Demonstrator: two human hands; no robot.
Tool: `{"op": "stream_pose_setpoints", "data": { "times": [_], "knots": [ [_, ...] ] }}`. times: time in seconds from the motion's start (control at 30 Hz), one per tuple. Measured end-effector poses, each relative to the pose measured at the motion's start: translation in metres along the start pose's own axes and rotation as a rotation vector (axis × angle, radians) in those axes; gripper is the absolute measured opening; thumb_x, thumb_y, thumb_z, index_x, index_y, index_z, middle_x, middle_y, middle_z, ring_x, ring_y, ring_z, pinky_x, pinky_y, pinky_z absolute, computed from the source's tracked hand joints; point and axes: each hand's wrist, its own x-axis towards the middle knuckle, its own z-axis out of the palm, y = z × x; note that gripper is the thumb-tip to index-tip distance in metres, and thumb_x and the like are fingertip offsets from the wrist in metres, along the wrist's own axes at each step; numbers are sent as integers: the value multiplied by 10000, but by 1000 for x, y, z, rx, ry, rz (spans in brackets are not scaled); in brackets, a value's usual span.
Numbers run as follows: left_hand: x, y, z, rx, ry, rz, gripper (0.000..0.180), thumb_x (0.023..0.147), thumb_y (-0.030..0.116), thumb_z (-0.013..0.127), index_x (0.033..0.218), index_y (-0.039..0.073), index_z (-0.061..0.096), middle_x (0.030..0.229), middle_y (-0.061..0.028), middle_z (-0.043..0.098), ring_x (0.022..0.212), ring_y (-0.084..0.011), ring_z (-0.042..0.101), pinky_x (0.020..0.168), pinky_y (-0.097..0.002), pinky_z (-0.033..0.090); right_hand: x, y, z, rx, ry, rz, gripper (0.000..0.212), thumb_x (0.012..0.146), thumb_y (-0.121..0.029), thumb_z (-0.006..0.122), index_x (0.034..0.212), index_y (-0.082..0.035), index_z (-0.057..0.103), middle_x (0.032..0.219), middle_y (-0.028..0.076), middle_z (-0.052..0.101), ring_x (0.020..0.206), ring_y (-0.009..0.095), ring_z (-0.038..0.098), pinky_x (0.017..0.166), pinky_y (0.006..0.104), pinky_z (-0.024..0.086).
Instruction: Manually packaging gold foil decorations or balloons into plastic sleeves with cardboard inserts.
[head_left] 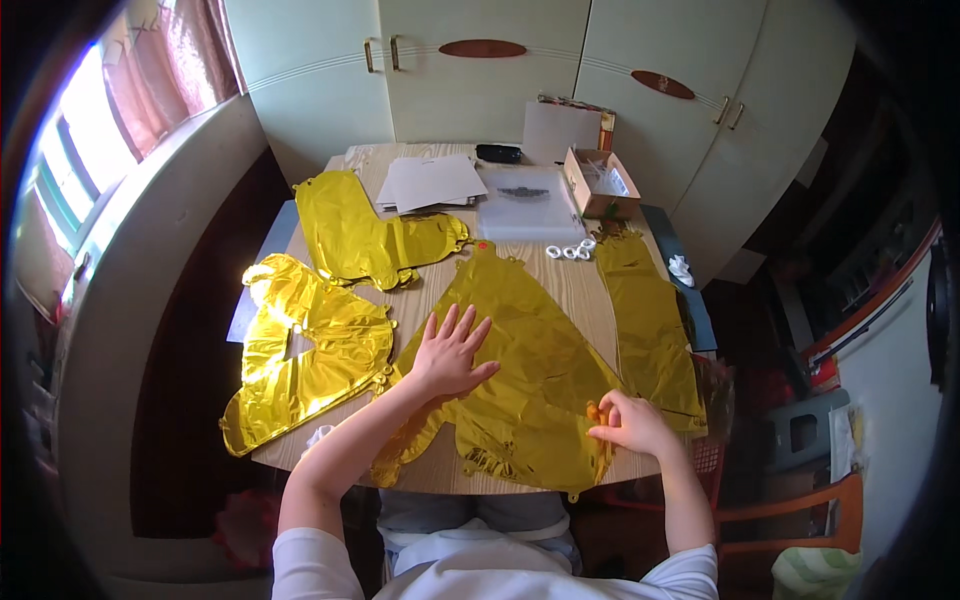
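A large, flat gold foil balloon [520, 350], roughly triangular with small tabs along its rim, lies on the table before me. My left hand [452, 352] rests flat on its left part, fingers spread. At the balloon's lower right edge, my right hand [632, 424] has its fingers curled and closed on the foil. Three more deflated gold balloons surround it: an L-shaped one [345, 235] at the back left, a rounded one with a central opening [335, 345] at the left, and a long straight one [648, 325] at the right.
White paper sheets [432, 184], a clear plastic sheet [528, 215], a black pouch [499, 153] and an open cardboard box [610, 205] stand at the back. Several white ribbon rolls [570, 253] sit near the box. Crumpled white tissue [681, 270] lies at right. A wooden chair [850, 510] stands right.
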Motion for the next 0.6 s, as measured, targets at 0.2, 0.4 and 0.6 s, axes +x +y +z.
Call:
{"op": "stream_pose_setpoints", "data": {
  "times": [0.2,0.4,0.6],
  "knots": [
    [-1,3,-7,-37,-35,-20,813,867,744,357,1520,267,272,1585,-132,205,1468,-383,114,1164,-580,63,39,3,20,-54,326,-412,533,844,-339,708,1237,-32,519,1264,164,547,1154,331,544,935,406,452],
    [3,4,-10,-18,-48,-19,815,856,762,354,1518,293,274,1590,-108,200,1466,-395,108,1157,-600,63,97,16,34,-85,431,-478,629,869,-370,678,1350,-33,452,1428,170,428,1280,358,444,1056,436,375],
    [1,3,-12,-7,-45,-20,810,865,757,345,1522,293,258,1591,-112,196,1466,-394,108,1155,-602,65,124,12,26,-213,410,-419,659,874,-429,646,1368,-46,437,1439,161,425,1279,328,456,1059,438,366]
  ]
}}
